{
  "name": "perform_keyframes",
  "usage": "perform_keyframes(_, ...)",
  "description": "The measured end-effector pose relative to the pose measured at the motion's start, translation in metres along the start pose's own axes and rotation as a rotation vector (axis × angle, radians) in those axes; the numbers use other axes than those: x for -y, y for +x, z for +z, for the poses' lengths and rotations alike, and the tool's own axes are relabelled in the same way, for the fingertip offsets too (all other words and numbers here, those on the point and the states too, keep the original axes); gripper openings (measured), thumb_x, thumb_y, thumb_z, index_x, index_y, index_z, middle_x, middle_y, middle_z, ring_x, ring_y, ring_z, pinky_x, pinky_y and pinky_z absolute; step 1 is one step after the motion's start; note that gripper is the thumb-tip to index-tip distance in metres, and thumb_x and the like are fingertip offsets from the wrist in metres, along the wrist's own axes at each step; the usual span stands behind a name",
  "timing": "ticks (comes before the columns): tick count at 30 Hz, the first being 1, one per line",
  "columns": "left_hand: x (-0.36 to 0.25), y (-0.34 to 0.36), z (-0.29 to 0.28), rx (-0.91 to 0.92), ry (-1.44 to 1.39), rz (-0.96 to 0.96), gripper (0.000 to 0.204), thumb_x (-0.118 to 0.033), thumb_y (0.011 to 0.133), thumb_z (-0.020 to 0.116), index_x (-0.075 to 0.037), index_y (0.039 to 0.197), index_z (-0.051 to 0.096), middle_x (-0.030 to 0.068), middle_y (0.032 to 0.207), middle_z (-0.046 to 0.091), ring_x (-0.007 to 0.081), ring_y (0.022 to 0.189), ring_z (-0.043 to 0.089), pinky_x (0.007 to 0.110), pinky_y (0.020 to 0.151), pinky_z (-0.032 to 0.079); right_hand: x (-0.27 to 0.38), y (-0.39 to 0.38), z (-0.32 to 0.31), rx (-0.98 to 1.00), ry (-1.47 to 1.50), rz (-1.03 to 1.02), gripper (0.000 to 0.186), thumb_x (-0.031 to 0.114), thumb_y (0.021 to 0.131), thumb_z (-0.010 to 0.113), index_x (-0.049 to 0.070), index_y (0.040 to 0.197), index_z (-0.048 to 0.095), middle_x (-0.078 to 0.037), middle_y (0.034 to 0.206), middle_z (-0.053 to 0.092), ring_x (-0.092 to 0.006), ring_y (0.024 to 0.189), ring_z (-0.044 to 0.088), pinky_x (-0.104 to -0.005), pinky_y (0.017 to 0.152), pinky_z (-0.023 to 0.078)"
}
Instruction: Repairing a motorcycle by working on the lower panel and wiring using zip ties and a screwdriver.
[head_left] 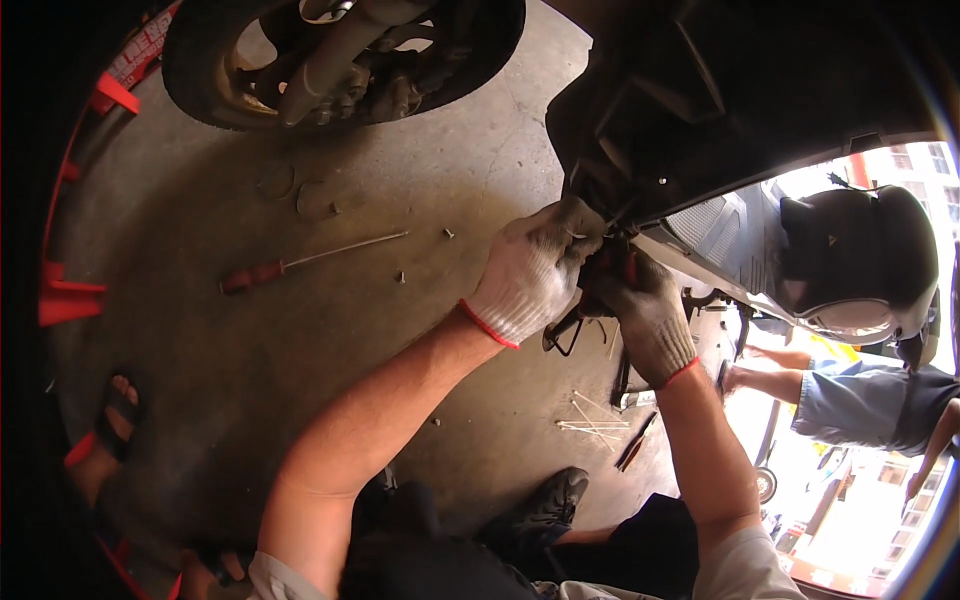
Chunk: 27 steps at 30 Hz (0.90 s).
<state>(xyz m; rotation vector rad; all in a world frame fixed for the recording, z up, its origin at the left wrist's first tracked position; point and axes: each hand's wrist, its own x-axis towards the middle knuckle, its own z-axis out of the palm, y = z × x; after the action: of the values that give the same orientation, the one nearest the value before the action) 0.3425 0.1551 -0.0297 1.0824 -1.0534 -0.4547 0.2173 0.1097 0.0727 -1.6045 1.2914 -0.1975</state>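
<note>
Both hands wear white knit gloves with red cuffs and dirty fingers, and they meet at the lower edge of a scooter's dark body panel (690,90). My left hand (530,265) has its fingers curled in a pinch against that edge; what they hold is hidden. Just to its right, my right hand (648,315) is closed around something dark with a reddish patch, too shaded to name. The scooter's grey footboard (710,225) slopes away beyond my right hand.
A front wheel (345,65) stands at the far left. On the concrete floor lie a red-handled screwdriver (255,277), small screws (402,277), pale cable ties (595,425) and a dark tool with orange marks (637,443). A bystander's sandalled foot (122,405) is at left; another person (850,400) stands at right.
</note>
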Motion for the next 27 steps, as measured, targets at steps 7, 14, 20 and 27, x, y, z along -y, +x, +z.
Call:
perform_keyframes(7, 0.0012, -0.0002, -0.0029, 0.019, 0.001, -0.010, 0.018, 0.006, 0.086, 0.060, -0.001, 0.102, 0.059, 0.0138, 0.092, 0.069, 0.0332, 0.085, 0.070, 0.037, 0.072, 0.055, 0.0039, 0.0023, 0.0002, 0.027, 0.032, -0.001, 0.021, 0.012, 0.092, 0.061, -0.005, 0.105, 0.061, -0.007, 0.086, 0.065, -0.0136, 0.075, 0.062, -0.0286, 0.070, 0.053)
perform_keyframes(14, 0.0005, 0.0007, -0.0043, 0.014, 0.034, 0.013, 0.017, 0.003, 0.087, 0.062, -0.002, 0.103, 0.059, 0.0134, 0.090, 0.069, 0.0337, 0.083, 0.070, 0.038, 0.071, 0.054, 0.0063, 0.0001, -0.0001, 0.012, 0.004, 0.016, 0.021, 0.012, 0.093, 0.059, -0.005, 0.105, 0.061, -0.008, 0.084, 0.065, -0.0135, 0.068, 0.059, -0.0279, 0.063, 0.050)
perform_keyframes(20, 0.0008, 0.0017, -0.0056, 0.026, -0.009, 0.010, 0.013, 0.000, 0.089, 0.062, -0.003, 0.101, 0.059, 0.0123, 0.089, 0.068, 0.0335, 0.085, 0.069, 0.037, 0.071, 0.054, 0.0049, -0.0001, 0.0016, -0.003, 0.015, -0.013, 0.019, 0.014, 0.094, 0.057, -0.003, 0.102, 0.060, -0.007, 0.081, 0.063, -0.0141, 0.066, 0.058, -0.0279, 0.058, 0.048)
perform_keyframes(27, 0.0095, 0.0050, -0.0058, 0.040, 0.118, 0.010, 0.010, -0.001, 0.089, 0.061, -0.004, 0.098, 0.061, 0.0111, 0.088, 0.068, 0.0304, 0.083, 0.070, 0.036, 0.072, 0.054, 0.0040, 0.0009, -0.0049, 0.082, 0.045, 0.028, 0.021, 0.021, 0.097, 0.057, 0.000, 0.097, 0.058, -0.008, 0.070, 0.059, -0.0161, 0.054, 0.057, -0.0278, 0.050, 0.045)
